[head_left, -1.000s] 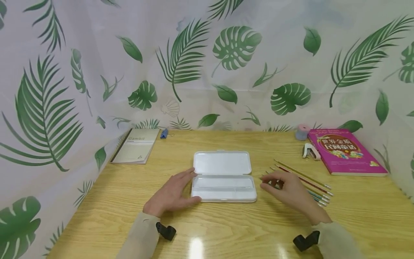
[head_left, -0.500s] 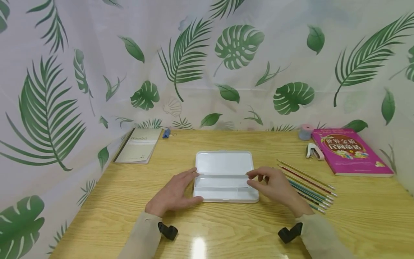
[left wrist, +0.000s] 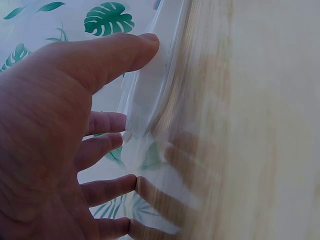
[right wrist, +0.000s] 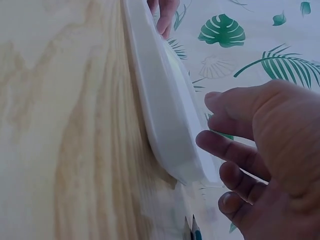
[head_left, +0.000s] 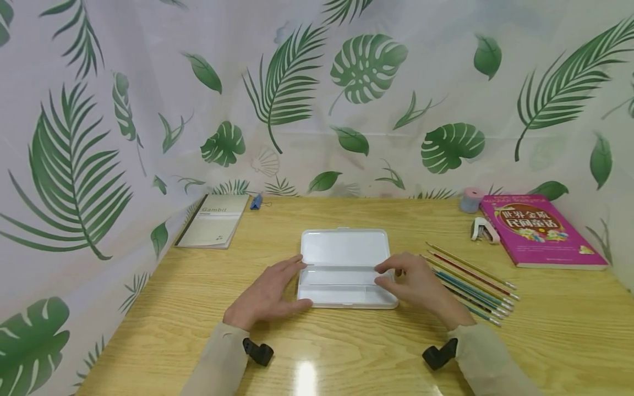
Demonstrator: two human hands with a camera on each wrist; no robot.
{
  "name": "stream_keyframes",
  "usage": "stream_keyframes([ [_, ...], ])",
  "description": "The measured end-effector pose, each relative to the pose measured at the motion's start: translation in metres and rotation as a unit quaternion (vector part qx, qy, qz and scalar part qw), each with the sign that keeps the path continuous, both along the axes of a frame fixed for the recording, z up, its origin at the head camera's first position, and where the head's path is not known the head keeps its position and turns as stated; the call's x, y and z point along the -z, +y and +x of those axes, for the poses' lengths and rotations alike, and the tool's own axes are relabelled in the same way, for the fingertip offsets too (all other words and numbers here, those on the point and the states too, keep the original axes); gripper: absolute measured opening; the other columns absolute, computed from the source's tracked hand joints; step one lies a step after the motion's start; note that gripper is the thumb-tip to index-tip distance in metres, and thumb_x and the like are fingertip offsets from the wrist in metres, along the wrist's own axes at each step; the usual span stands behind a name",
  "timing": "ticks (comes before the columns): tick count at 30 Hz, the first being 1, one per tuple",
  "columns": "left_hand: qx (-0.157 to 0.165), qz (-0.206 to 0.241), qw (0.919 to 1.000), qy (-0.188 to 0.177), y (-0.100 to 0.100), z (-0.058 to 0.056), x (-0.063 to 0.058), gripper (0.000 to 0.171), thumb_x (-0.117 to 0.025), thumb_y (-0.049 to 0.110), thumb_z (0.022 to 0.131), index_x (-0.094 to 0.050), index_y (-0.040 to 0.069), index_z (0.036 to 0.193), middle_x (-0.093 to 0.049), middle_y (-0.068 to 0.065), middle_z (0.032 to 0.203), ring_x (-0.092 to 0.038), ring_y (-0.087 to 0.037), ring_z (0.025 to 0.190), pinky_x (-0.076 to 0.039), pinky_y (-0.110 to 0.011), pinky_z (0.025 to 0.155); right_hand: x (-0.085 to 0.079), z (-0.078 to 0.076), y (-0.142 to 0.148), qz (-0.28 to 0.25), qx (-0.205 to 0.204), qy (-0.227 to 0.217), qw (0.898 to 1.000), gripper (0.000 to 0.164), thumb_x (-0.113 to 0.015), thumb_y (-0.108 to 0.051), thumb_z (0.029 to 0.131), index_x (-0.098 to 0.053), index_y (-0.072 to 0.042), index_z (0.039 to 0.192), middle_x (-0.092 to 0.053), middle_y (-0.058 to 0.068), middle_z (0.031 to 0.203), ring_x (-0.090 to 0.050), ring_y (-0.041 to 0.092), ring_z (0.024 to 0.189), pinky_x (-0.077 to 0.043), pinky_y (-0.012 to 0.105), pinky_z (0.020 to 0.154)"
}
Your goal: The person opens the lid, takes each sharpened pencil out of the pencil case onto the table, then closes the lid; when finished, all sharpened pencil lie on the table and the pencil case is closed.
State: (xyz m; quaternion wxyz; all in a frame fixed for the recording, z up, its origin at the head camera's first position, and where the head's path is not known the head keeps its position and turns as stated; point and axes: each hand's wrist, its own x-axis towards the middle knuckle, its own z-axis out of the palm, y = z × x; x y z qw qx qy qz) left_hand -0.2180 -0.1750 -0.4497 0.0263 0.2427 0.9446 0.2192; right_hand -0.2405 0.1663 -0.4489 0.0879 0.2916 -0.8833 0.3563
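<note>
A white plastic pencil case point(head_left: 345, 247) lies unfolded on the wooden table, its lid flat toward the back and its compartments facing me. At its left end my left hand point(head_left: 264, 291) spreads around the corner, with the thumb touching the front edge and the fingers fairly straight along the side. My right hand point(head_left: 416, 280) hovers at the case's right end, loosely bent, a gap between thumb and index finger and nothing seen held. Several pencils point(head_left: 471, 265) lie fanned out just right of that hand. In the right wrist view, pencil tips point(right wrist: 196, 232) show below the white case wall point(right wrist: 167, 105).
A grey notebook point(head_left: 213, 223) and a blue binder clip point(head_left: 256, 202) sit at the back left. Toward the back right are a pink book point(head_left: 545, 247), a small white stapler point(head_left: 484, 231) and a pink-and-blue roll point(head_left: 471, 201). A leaf-patterned cloth point(head_left: 297, 137) hangs behind the table.
My right hand has moved left from beside the pencils to the right end of the pencil case, shifting only slightly in the last half second. My left hand stays at the left end.
</note>
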Motion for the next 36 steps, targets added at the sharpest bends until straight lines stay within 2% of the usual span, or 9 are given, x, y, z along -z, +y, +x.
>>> stream_keyframes([
  [9, 0.002, 0.005, 1.0, -0.001, 0.0001, 0.0, 0.0009, 0.083, -0.07, 0.056, 0.086, -0.042, 0.013, 0.152, -0.029, -0.002, 0.162, -0.033, -0.026, 0.144, -0.028, -0.054, 0.116, 0.0039, -0.0007, 0.0003, 0.068, -0.017, -0.015, 0.997, 0.013, -0.075, -0.014, 0.09, -0.079, -0.01, 0.101, -0.071, 0.004, 0.103, -0.057, 0.017, 0.081, -0.047, 0.03, 0.066],
  [14, 0.003, 0.003, 1.0, 0.001, 0.0004, -0.0007, 0.0012, 0.084, -0.07, 0.056, 0.086, -0.041, 0.013, 0.152, -0.029, -0.002, 0.162, -0.033, -0.025, 0.144, -0.028, -0.051, 0.117, 0.004, -0.0004, 0.0007, 0.083, -0.017, -0.025, 0.996, 0.011, -0.073, -0.015, 0.091, -0.079, -0.01, 0.099, -0.068, 0.0, 0.095, -0.052, 0.013, 0.074, -0.045, 0.027, 0.062],
  [19, 0.0, 0.002, 1.0, 0.0, 0.0006, -0.0005, 0.0018, 0.084, -0.07, 0.057, 0.086, -0.042, 0.014, 0.152, -0.029, -0.001, 0.162, -0.033, -0.025, 0.144, -0.027, -0.055, 0.116, 0.0027, 0.0, 0.0017, 0.107, -0.032, -0.033, 0.993, 0.01, -0.073, -0.014, 0.091, -0.08, -0.01, 0.097, -0.067, -0.004, 0.09, -0.053, 0.012, 0.077, -0.046, 0.029, 0.066],
  [23, -0.003, 0.004, 1.0, 0.001, 0.0011, -0.0003, 0.0024, 0.084, -0.07, 0.057, 0.086, -0.042, 0.015, 0.152, -0.029, -0.001, 0.162, -0.033, -0.025, 0.144, -0.027, -0.054, 0.116, 0.0007, 0.0005, 0.0021, 0.109, -0.038, -0.039, 0.993, 0.006, -0.073, -0.012, 0.09, -0.079, -0.014, 0.09, -0.066, -0.006, 0.087, -0.057, 0.013, 0.081, -0.049, 0.033, 0.07],
  [28, -0.004, 0.003, 1.0, 0.003, 0.0016, 0.0005, 0.0026, 0.083, -0.069, 0.058, 0.086, -0.042, 0.015, 0.152, -0.03, -0.001, 0.161, -0.034, -0.027, 0.143, -0.029, -0.05, 0.117, 0.0006, 0.0003, 0.0022, 0.116, -0.041, -0.017, 0.992, 0.009, -0.074, -0.01, 0.088, -0.074, -0.017, 0.082, -0.061, -0.01, 0.08, -0.054, 0.012, 0.077, -0.047, 0.033, 0.068],
  [31, -0.003, 0.004, 1.0, 0.004, 0.0018, 0.0009, 0.0022, 0.083, -0.069, 0.057, 0.086, -0.042, 0.015, 0.152, -0.03, -0.002, 0.161, -0.034, -0.028, 0.143, -0.03, -0.05, 0.116, 0.001, -0.0001, 0.0023, 0.122, -0.043, -0.003, 0.992, 0.012, -0.075, -0.01, 0.088, -0.07, -0.018, 0.08, -0.058, -0.011, 0.077, -0.051, 0.009, 0.074, -0.044, 0.031, 0.067],
  [36, -0.003, 0.006, 1.0, 0.003, 0.0023, 0.0016, 0.0004, 0.083, -0.07, 0.056, 0.086, -0.042, 0.014, 0.152, -0.03, -0.002, 0.161, -0.034, -0.028, 0.143, -0.03, -0.05, 0.116, 0.0006, 0.0009, 0.0022, 0.119, -0.036, -0.016, 0.992, 0.009, -0.075, -0.011, 0.088, -0.069, -0.016, 0.082, -0.058, -0.01, 0.078, -0.051, 0.009, 0.072, -0.045, 0.03, 0.065],
])
